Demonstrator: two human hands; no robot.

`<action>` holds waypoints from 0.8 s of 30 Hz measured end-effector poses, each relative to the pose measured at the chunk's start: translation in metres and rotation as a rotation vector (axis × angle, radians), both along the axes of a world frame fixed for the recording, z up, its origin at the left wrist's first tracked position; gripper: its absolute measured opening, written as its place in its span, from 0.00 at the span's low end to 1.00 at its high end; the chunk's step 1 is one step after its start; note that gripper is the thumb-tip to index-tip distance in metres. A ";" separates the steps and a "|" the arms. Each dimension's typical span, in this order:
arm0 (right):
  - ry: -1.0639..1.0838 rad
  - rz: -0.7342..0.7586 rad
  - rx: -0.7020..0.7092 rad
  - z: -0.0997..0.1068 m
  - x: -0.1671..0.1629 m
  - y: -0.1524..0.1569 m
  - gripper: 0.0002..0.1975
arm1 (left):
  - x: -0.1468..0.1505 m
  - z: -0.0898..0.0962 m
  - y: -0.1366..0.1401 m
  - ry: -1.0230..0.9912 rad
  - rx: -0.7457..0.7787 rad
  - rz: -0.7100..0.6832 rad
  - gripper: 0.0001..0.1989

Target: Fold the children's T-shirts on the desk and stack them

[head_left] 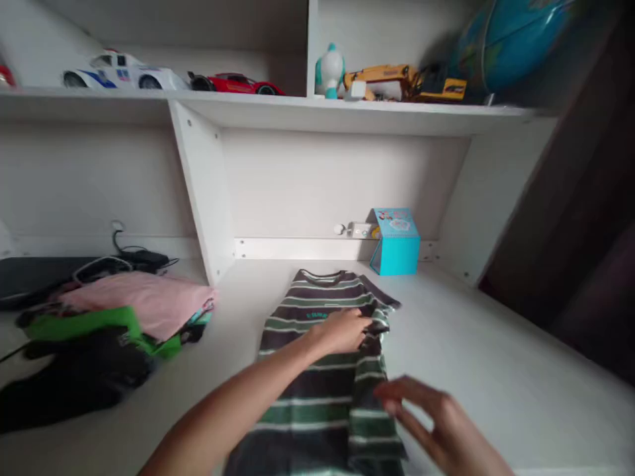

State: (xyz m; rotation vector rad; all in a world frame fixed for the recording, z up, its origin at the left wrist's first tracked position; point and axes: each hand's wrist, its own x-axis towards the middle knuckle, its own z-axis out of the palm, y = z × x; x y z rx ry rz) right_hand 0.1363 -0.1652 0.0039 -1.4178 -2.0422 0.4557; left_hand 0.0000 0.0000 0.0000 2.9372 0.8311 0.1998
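Observation:
A striped T-shirt [307, 380] in dark grey, green and white lies on the white desk, its collar toward the back wall. Its right side is folded inward in a long strip, and one sleeve sticks out at the upper right. My left hand [344, 330] reaches across the chest with curled fingers and grips the bunched cloth below that sleeve. Slightly blurred, my right hand [436, 420] is beside the folded strip, thumb and fingers apart. Its fingertips overlap the strip's edge; whether they touch the cloth I cannot tell.
Left on the desk [496, 370] lies a heap of clothes with a pink garment [139, 297], a green one [89, 324] and a black one [84, 377]. A blue desk calendar [399, 254] stands at the back. Toy cars, a toy excavator [407, 82] and a globe [510, 43] occupy the shelf above.

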 end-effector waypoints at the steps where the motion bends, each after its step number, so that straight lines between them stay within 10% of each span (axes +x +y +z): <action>1: -0.045 -0.111 -0.007 0.000 0.021 0.020 0.17 | -0.010 0.002 0.005 0.009 -0.004 0.008 0.14; 6: -0.209 -0.402 -0.071 -0.013 0.088 0.114 0.18 | -0.072 -0.002 0.027 -0.196 0.046 0.166 0.15; 13: -0.234 -0.493 -0.160 -0.031 0.063 0.193 0.14 | -0.181 -0.034 0.043 -0.726 -0.097 0.505 0.17; 19: -0.087 -0.416 -0.099 0.034 -0.008 0.219 0.12 | -0.221 -0.013 0.047 -1.251 -0.525 0.730 0.32; 24: 0.056 0.040 -0.029 0.088 -0.125 0.219 0.15 | -0.229 0.018 0.038 -1.494 -0.856 0.756 0.33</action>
